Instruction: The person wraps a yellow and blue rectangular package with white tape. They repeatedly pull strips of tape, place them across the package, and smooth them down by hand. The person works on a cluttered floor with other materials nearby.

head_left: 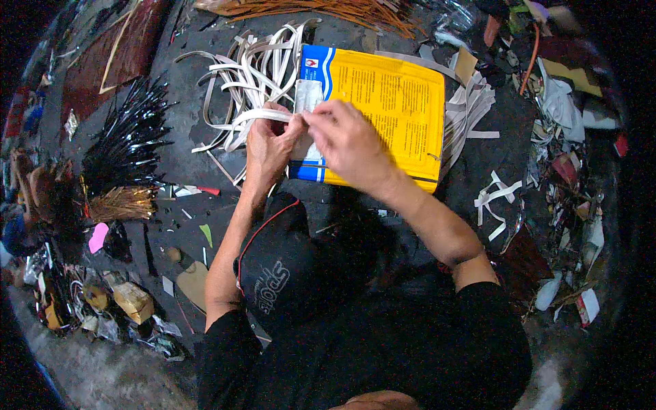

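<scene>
My left hand is closed around a white flat strip, which loops away leftward into a loose tangle of white strips. Close to its fingertips, my right hand is pinched and blurred by motion; what lies between its fingers is too small to make out. Both hands are over the left edge of a yellow and blue printed panel. A small pale patch lies on the panel's blue side. More greyish-white strips fan out from beyond its right edge.
A bundle of shiny black strips and a brown bristly bundle lie at left. Brown strips run along the far edge. Mixed scraps line the right side; short white strips lie nearer. A pink piece rests at left.
</scene>
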A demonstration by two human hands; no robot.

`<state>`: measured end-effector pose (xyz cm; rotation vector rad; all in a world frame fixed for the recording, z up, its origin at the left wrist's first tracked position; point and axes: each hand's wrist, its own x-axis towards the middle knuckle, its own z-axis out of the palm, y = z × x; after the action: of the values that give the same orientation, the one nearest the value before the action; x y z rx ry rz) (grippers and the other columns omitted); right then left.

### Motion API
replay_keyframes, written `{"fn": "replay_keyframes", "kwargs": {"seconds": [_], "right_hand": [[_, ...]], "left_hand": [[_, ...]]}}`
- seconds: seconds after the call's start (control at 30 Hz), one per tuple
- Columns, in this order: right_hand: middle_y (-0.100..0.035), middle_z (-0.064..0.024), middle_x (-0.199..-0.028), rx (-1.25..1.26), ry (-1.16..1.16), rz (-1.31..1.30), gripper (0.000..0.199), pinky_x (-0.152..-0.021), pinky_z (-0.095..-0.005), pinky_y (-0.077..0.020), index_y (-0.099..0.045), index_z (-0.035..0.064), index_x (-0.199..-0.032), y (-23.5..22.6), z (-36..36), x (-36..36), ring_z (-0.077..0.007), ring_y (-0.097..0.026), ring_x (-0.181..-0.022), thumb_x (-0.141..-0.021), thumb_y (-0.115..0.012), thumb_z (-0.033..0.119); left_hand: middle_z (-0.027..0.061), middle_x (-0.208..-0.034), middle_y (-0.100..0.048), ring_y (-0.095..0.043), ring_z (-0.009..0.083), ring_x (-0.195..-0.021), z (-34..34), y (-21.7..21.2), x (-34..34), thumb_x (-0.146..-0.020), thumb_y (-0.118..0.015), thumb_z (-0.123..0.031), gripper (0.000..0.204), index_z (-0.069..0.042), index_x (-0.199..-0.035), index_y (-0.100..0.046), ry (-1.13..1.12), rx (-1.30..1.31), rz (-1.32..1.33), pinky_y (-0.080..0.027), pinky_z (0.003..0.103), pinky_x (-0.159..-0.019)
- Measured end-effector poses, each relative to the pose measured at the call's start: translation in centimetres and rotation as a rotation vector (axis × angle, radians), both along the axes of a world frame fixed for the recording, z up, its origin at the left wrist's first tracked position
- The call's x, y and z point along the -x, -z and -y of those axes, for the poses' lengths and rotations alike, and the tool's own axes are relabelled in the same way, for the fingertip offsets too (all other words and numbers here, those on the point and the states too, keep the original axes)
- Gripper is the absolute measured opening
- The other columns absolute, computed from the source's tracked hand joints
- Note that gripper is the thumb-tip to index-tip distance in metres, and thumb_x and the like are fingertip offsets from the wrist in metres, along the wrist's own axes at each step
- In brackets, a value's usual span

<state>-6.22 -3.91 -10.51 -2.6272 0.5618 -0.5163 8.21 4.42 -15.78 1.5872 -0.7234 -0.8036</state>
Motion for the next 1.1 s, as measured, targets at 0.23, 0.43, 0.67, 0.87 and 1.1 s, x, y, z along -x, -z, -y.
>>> {"fn": "replay_keyframes", "kwargs": {"seconds": [0.23, 0.43, 0.67, 0.87, 1.1], "right_hand": [[-0.058, -0.0113, -0.114, 0.008, -0.122, 0.075, 0.037, -0.086, -0.0405, -0.0438, -0.060, 0.0071, -0.119, 0.2, 1.1, 1.7, -0.0289, -0.055, -0.103, -0.086, -0.063, 0.023], [-0.069, -0.0096, -0.094, -0.132, 0.282, 0.087, 0.030, -0.078, -0.0288, -0.0508, -0.065, 0.0044, -0.115, -7.0, 17.0, 15.4, -0.0162, -0.065, -0.087, -0.094, -0.058, 0.025], [-0.062, -0.0003, -0.076, -0.186, 0.772, -0.032, 0.028, -0.066, -0.0265, -0.0476, -0.066, 0.0017, -0.097, -2.4, 20.0, 42.3, -0.0084, -0.056, -0.071, -0.093, -0.059, 0.029], [-0.062, -0.0187, -0.109, -0.383, 1.232, -0.466, 0.035, -0.089, -0.0422, -0.0469, -0.054, 0.0052, -0.121, 11.3, 10.1, 49.8, -0.0362, -0.058, -0.106, -0.088, -0.057, 0.017], [-0.047, -0.0164, -0.131, 0.080, 0.780, -0.698, 0.051, -0.096, -0.0454, -0.0416, -0.049, 0.0113, -0.131, 13.9, 10.4, 53.1, -0.0365, -0.049, -0.117, -0.082, -0.051, -0.001]], "left_hand": [[0.0083, -0.099, -0.065, -0.059, 0.0133, -0.086, -2.5, 0.7, -5.0, -0.094, -0.056, -0.023, 0.035, 0.001, -0.119, -0.057, -0.256, 0.118, -0.606, -0.046, 0.027, -0.074], [0.0064, -0.112, -0.061, -0.053, 0.0091, -0.088, 1.1, -10.9, -7.4, -0.096, -0.053, -0.023, 0.043, -0.001, -0.133, -0.051, 0.089, 0.156, 0.184, -0.040, 0.022, -0.080], [0.0134, -0.127, -0.056, -0.053, 0.0219, -0.115, -3.4, -3.6, -10.9, -0.098, -0.048, -0.037, 0.052, -0.006, -0.140, -0.042, 0.238, -0.142, 0.282, -0.039, 0.035, -0.099], [0.0134, -0.125, -0.057, -0.054, 0.0235, -0.117, -6.1, -3.4, -7.1, -0.097, -0.051, -0.037, 0.050, -0.005, -0.135, -0.048, 0.226, -0.273, 0.064, -0.040, 0.037, -0.100], [0.0109, -0.115, -0.061, -0.059, 0.0188, -0.105, -6.0, -4.4, -5.9, -0.096, -0.055, -0.029, 0.044, -0.003, -0.131, -0.052, 0.188, -0.232, 0.026, -0.046, 0.033, -0.092]]}}
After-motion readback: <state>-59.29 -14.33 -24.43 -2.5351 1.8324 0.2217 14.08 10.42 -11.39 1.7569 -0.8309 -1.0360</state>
